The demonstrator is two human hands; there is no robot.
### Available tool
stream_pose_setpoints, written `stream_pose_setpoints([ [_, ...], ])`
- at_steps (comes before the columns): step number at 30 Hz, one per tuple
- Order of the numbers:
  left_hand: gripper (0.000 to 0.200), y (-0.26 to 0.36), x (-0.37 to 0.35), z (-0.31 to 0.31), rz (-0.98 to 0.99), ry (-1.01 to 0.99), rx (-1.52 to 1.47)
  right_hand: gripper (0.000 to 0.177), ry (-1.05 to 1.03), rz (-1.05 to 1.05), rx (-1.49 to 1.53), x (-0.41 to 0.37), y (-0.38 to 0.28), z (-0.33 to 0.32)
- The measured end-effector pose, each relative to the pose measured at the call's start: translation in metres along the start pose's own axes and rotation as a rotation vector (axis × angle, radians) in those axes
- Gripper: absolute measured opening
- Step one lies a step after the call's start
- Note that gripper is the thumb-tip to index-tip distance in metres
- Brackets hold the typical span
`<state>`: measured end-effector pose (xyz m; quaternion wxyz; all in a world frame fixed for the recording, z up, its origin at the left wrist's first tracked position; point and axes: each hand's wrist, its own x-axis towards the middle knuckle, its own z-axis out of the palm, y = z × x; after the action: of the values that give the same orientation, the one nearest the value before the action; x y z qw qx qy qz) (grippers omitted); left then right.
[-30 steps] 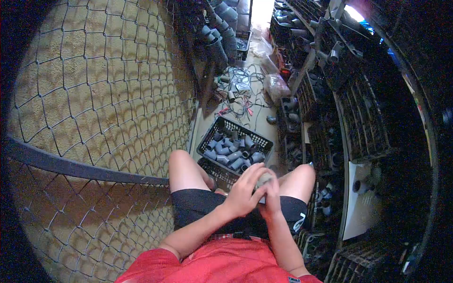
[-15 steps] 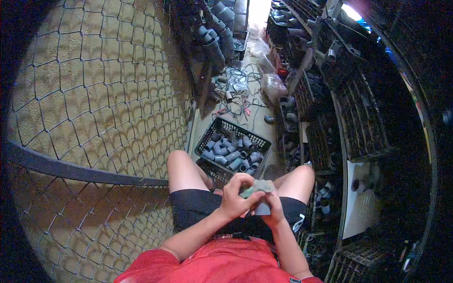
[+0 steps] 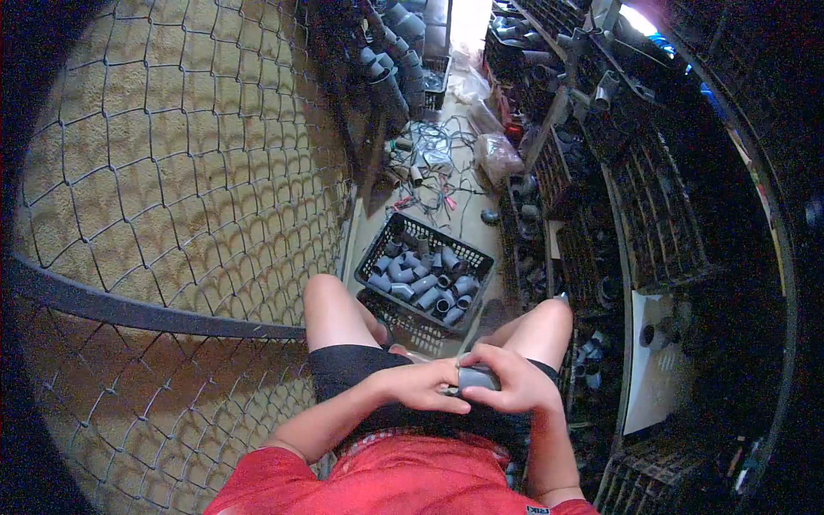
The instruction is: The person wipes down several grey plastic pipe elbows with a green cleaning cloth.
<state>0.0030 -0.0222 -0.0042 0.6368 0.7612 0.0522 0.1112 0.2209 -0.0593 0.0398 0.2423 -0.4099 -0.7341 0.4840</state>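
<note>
Over my lap, a grey plastic pipe fitting [image 3: 478, 378] is held in my right hand [image 3: 522, 383], with the fingers over its far side and the thumb along its near side. Against the fitting's left end lies my left hand [image 3: 422, 385], its fingers partly hidden by the fitting. A small pale bit shows by the left fingers, too little of it to name. The green-grey cloth seen earlier cannot be made out now. Beyond my knees stands a black plastic crate [image 3: 482, 256] holding many grey pipe fittings [image 3: 421, 281].
A chain-link fence [image 3: 163, 163] runs along the left. Dark shelves [image 3: 657, 215] with crates and fittings line the right. Tangled cables [image 3: 438, 142] and plastic bags [image 3: 498, 159] lie on the floor ahead. Large grey pipe fittings [image 3: 390, 94] are stacked at the far left.
The green-grey cloth has gone out of sight. My right hand has turned and now covers the fitting from above. My left hand has lowered and flattened against the fitting's left end.
</note>
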Motion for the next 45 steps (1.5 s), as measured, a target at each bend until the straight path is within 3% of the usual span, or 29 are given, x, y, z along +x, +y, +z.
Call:
stream_pose_setpoints([
  [3,0.030,-0.004,0.004,0.011,0.133,0.171,0.300,0.044,-0.077,0.006,0.128,-0.001,0.012,0.002],
  [4,0.029,-0.003,0.004,0.011,0.193,0.262,0.464,0.044,-0.059,0.116,0.276,-0.004,0.018,0.008],
  [6,0.030,-0.024,-0.001,0.015,0.135,0.301,0.380,0.045,0.041,0.322,0.483,-0.006,0.011,0.020],
  [7,0.032,-0.040,-0.004,0.019,0.081,0.335,0.293,0.045,0.038,0.323,0.483,-0.007,0.013,0.029],
  [9,0.031,-0.045,-0.009,0.024,0.054,0.456,0.357,0.039,0.366,0.256,0.364,-0.008,0.019,0.047],
  [12,0.034,-0.020,0.001,0.013,0.221,0.837,0.406,0.040,0.564,0.184,0.290,-0.005,0.017,0.058],
  [13,0.034,-0.019,0.002,0.016,0.222,0.835,0.407,0.043,0.674,0.187,0.273,-0.005,0.019,0.061],
  [15,0.036,-0.019,0.003,0.029,-0.002,0.997,0.438,0.041,0.712,0.170,0.376,0.000,0.028,0.066],
  [16,0.042,-0.018,0.005,0.037,0.000,1.094,0.354,0.040,0.852,0.159,0.406,0.004,0.035,0.068],
  [17,0.042,-0.018,0.008,0.041,0.002,1.093,0.353,0.040,0.994,0.147,0.437,0.006,0.041,0.070],
  [18,0.047,-0.017,0.011,0.044,0.058,0.955,0.414,0.041,1.097,0.138,0.751,0.013,0.040,0.068],
  [19,0.053,-0.015,0.014,0.049,0.111,0.818,0.475,0.041,1.097,0.137,0.751,0.016,0.039,0.061],
  [21,0.072,-0.011,0.019,0.064,0.053,0.655,0.204,0.042,1.148,0.178,1.039,0.019,0.035,0.049],
  [23,0.062,-0.040,0.016,0.066,0.033,0.700,-0.001,0.045,1.162,0.165,1.010,0.023,0.037,0.051],
  [25,0.056,-0.017,0.022,0.039,0.061,0.704,0.140,0.047,1.189,0.171,1.133,0.025,0.037,0.059],
  [27,0.063,0.007,0.025,0.022,-0.087,0.761,0.204,0.051,1.146,0.206,1.000,0.026,0.024,0.068],
  [29,0.066,0.004,0.022,0.009,-0.027,0.803,0.471,0.053,1.087,0.157,1.032,0.026,0.023,0.075],
  [31,0.060,-0.003,0.024,-0.002,0.043,0.920,0.541,0.054,1.031,0.126,0.962,0.021,0.022,0.083],
  [34,0.047,0.001,0.018,-0.006,-0.111,0.902,0.655,0.053,0.943,0.061,0.880,0.021,0.022,0.089],
  [37,0.024,-0.021,0.016,0.007,-0.299,0.635,0.795,0.037,0.991,0.054,1.128,0.021,0.017,0.073],
  [38,0.020,-0.027,0.018,0.011,-0.293,0.634,0.788,0.031,1.084,0.257,1.159,0.025,0.014,0.068],
  [39,0.016,-0.030,0.020,0.015,-0.286,0.632,0.780,0.031,1.083,0.263,1.160,0.025,0.010,0.066],
  [40,0.016,-0.034,0.022,0.017,-0.285,0.631,0.780,0.026,1.095,0.216,1.070,0.025,0.008,0.064],
  [41,0.014,-0.039,0.024,0.019,-0.207,0.617,0.588,0.022,1.106,0.167,0.980,0.027,0.007,0.063],
  [42,0.013,-0.047,0.025,0.022,-0.132,0.600,0.395,0.024,1.116,-0.069,1.017,0.029,0.008,0.065],
  [43,0.014,-0.056,0.024,0.028,-0.147,0.462,-0.026,0.024,1.025,-0.276,1.133,0.030,0.002,0.064],
  [45,0.015,-0.057,0.020,0.042,-0.172,0.543,-0.119,0.022,0.791,-0.451,1.032,0.028,0.002,0.063],
])
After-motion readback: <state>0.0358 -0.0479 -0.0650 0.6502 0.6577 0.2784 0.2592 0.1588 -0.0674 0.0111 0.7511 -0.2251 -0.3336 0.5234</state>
